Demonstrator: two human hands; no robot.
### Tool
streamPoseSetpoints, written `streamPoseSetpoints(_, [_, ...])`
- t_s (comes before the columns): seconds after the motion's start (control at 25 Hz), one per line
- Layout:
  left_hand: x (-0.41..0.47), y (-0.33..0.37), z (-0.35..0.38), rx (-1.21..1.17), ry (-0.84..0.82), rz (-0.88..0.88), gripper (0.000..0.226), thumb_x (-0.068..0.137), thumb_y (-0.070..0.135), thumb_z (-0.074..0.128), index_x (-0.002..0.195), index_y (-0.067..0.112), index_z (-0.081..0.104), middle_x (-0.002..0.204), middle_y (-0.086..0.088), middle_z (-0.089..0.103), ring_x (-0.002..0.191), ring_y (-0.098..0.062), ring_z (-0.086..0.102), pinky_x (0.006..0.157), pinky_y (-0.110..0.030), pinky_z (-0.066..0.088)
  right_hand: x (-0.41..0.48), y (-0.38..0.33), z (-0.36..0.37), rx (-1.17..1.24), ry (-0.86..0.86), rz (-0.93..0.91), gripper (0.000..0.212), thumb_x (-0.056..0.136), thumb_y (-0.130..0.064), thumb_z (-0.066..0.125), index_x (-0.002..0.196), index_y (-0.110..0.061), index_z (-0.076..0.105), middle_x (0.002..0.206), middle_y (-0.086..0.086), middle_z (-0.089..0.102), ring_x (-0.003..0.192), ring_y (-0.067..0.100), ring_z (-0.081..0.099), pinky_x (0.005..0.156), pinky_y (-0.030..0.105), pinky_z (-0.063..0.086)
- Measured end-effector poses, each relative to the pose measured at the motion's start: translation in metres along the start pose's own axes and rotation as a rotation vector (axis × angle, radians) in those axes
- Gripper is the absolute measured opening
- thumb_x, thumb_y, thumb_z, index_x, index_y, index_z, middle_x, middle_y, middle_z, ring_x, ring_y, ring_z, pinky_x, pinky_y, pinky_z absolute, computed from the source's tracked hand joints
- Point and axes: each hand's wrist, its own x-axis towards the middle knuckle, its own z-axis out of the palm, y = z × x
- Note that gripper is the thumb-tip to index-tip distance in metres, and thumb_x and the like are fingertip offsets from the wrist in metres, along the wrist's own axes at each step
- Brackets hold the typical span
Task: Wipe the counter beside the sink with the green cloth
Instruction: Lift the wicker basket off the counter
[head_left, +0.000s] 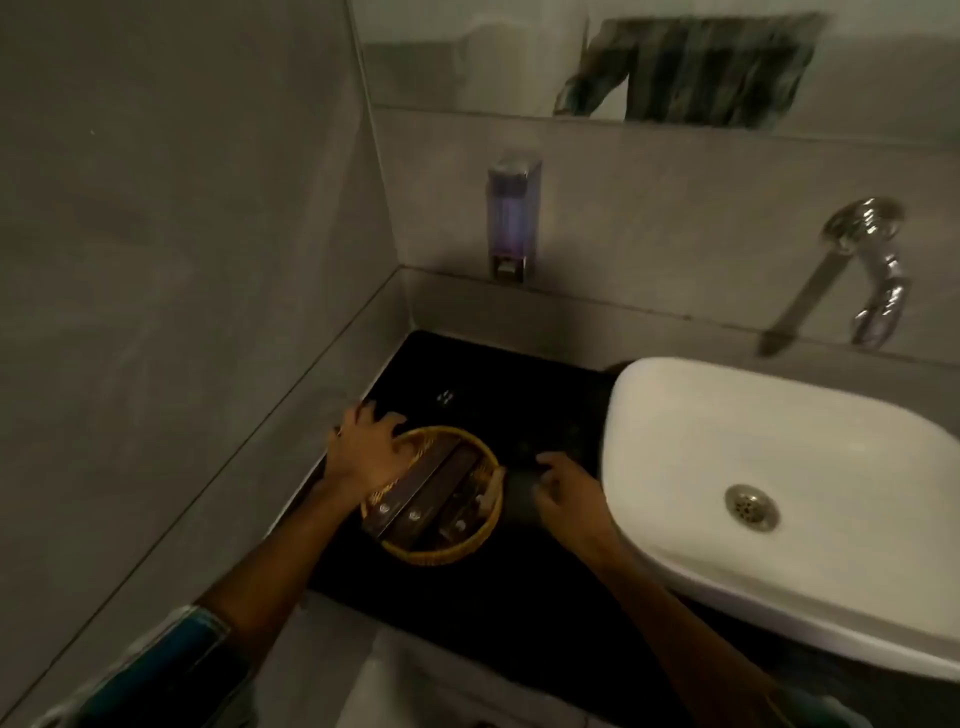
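The black counter runs left of the white sink. On it stands a round wicker basket holding brown packets. My left hand grips the basket's far-left rim, fingers inside it. My right hand is between the basket and the sink, fingers curled on the green cloth, which looks very dark in the dim light and lies against the basket's right side. Much of the cloth is hard to tell apart from the counter.
A grey wall closes the counter on the left. A soap dispenser hangs on the back wall and a chrome tap sticks out above the sink. A mirror is above. The sink drain is visible.
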Motion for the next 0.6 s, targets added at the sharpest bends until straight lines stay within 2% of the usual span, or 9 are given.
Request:
streamPoseSetpoints(0.08, [0.001, -0.030, 0.015, -0.105, -0.039, -0.133, 0.047, 0.093, 0.051, 0.043, 0.131, 0.025, 0.051, 0.139, -0.022, 0.047, 0.134, -0.039, 0.033, 0.108, -0.055, 0.035, 0.008, -0.002, 0.029, 0.113, -0.219, 0.177, 0.045, 0.088, -0.024, 0.062, 0.130, -0.012, 0.052, 0.113, 0.013, 0.069, 0.098, 0.026, 0.066, 0.085, 0.032, 0.048])
streamPoseSetpoints(0.12, [-0.001, -0.044, 0.024, -0.183, -0.047, -0.184, 0.050, 0.094, 0.054, 0.039, 0.131, 0.023, 0.051, 0.135, -0.023, 0.051, 0.129, -0.040, 0.041, 0.106, -0.054, 0.039, 0.007, -0.004, 0.040, 0.219, -0.266, 0.259, 0.046, 0.088, -0.026, 0.063, 0.131, -0.014, 0.052, 0.115, 0.012, 0.069, 0.095, 0.023, 0.066, 0.084, 0.033, 0.050])
streamPoseSetpoints(0.2, [-0.004, -0.055, 0.032, -0.379, -0.080, -0.227, 0.057, 0.094, 0.058, 0.037, 0.134, 0.019, 0.048, 0.128, -0.021, 0.061, 0.119, -0.037, 0.056, 0.101, -0.051, 0.047, 0.013, -0.010, 0.054, 0.460, -0.250, 0.414, 0.037, 0.089, -0.023, 0.063, 0.125, -0.014, 0.057, 0.114, 0.011, 0.070, 0.092, 0.020, 0.067, 0.083, 0.036, 0.057])
streamPoseSetpoints(0.32, [0.001, -0.049, 0.033, -0.501, -0.026, -0.256, 0.052, 0.095, 0.051, 0.046, 0.134, 0.017, 0.050, 0.121, -0.017, 0.069, 0.113, -0.034, 0.062, 0.097, -0.045, 0.050, 0.021, -0.017, 0.055, 0.670, -0.235, 0.553, 0.029, 0.092, -0.023, 0.059, 0.117, -0.008, 0.062, 0.101, 0.008, 0.068, 0.085, 0.017, 0.066, 0.075, 0.031, 0.056])
streamPoseSetpoints(0.4, [-0.002, -0.046, 0.032, -0.534, 0.017, -0.275, 0.047, 0.094, 0.046, 0.051, 0.130, 0.015, 0.056, 0.113, -0.015, 0.071, 0.108, -0.034, 0.064, 0.093, -0.043, 0.051, 0.016, -0.018, 0.051, 0.715, -0.207, 0.556, 0.031, 0.093, -0.023, 0.059, 0.118, -0.005, 0.061, 0.092, 0.006, 0.067, 0.079, 0.016, 0.065, 0.069, 0.028, 0.055])
streamPoseSetpoints(0.52, [-0.028, -0.033, 0.034, -0.598, 0.034, -0.241, 0.041, 0.092, 0.049, 0.053, 0.114, 0.016, 0.068, 0.092, -0.006, 0.073, 0.092, -0.026, 0.069, 0.085, -0.041, 0.056, -0.008, -0.006, 0.036, 0.687, -0.102, 0.476, 0.031, 0.091, -0.020, 0.062, 0.119, -0.007, 0.059, 0.089, 0.006, 0.070, 0.077, 0.017, 0.067, 0.067, 0.027, 0.056])
streamPoseSetpoints(0.6, [-0.054, -0.020, 0.039, -0.701, -0.009, -0.241, 0.042, 0.089, 0.050, 0.057, 0.114, 0.018, 0.069, 0.093, -0.003, 0.073, 0.086, -0.021, 0.070, 0.083, -0.042, 0.059, -0.033, 0.010, 0.020, 0.654, -0.050, 0.437, 0.033, 0.087, -0.013, 0.066, 0.119, -0.011, 0.058, 0.084, 0.003, 0.071, 0.074, 0.018, 0.069, 0.064, 0.026, 0.056])
